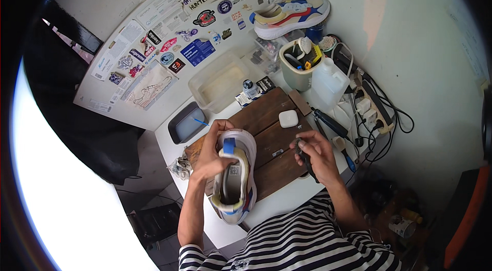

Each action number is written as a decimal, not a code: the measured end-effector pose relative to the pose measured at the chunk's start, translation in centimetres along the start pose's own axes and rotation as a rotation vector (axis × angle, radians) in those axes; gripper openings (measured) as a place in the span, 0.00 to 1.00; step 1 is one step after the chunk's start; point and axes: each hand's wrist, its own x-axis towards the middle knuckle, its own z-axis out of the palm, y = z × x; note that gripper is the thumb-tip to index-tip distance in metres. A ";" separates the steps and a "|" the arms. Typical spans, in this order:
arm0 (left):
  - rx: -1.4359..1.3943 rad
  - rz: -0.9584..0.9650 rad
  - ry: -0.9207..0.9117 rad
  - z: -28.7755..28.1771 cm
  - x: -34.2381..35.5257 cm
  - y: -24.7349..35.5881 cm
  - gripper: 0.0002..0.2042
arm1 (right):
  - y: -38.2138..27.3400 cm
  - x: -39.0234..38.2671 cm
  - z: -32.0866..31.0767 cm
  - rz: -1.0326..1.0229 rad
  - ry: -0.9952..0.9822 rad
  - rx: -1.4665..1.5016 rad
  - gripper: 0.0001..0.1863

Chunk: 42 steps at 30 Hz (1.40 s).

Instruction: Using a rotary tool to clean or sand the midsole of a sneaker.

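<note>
My left hand (214, 155) grips a pale sneaker (238, 186) from the side, thumb over its opening. A blue strip of tape or fabric sits on the sneaker's far end, and its insole shows. In my right hand (313, 150) is a dark, slim tool (307, 165), apparently a brush, held to the right of the sneaker above the brown wooden board (271, 143). A small white case (288, 118) lies on the board.
A grey tray (179, 122), clear plastic tub (205, 79), tool bucket (298, 79) and white jug (328, 90) stand at the back. Another sneaker (289, 17) sits higher up. Power strips, cables (374, 107) and loose tools line the right edge.
</note>
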 end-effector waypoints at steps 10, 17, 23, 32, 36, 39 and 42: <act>0.385 0.617 0.731 2.9 -6.7 9.8 0.40 | -6.7 -0.1 2.6 -0.397 -0.105 -0.256 0.23; 0.205 0.772 0.885 5.1 -2.3 5.7 0.49 | -9.5 1.2 4.4 -0.723 -0.228 -0.429 0.19; 0.307 0.818 1.072 4.3 -0.2 5.2 0.52 | -12.6 2.4 6.5 -1.028 -0.250 -0.930 0.16; 0.364 0.681 1.175 3.5 -1.7 4.6 0.60 | -11.2 3.0 6.5 -0.974 -0.226 -0.984 0.17; 0.005 0.702 0.904 1.8 -2.1 7.8 0.65 | -10.9 2.2 5.3 -0.950 -0.179 -0.772 0.17; -0.291 0.511 0.606 0.3 -2.3 7.2 0.57 | -11.1 1.3 4.6 -0.928 -0.192 -0.717 0.17; -0.653 0.300 0.431 1.7 -1.5 5.3 0.40 | -11.7 0.1 4.7 -0.838 -0.212 -0.806 0.16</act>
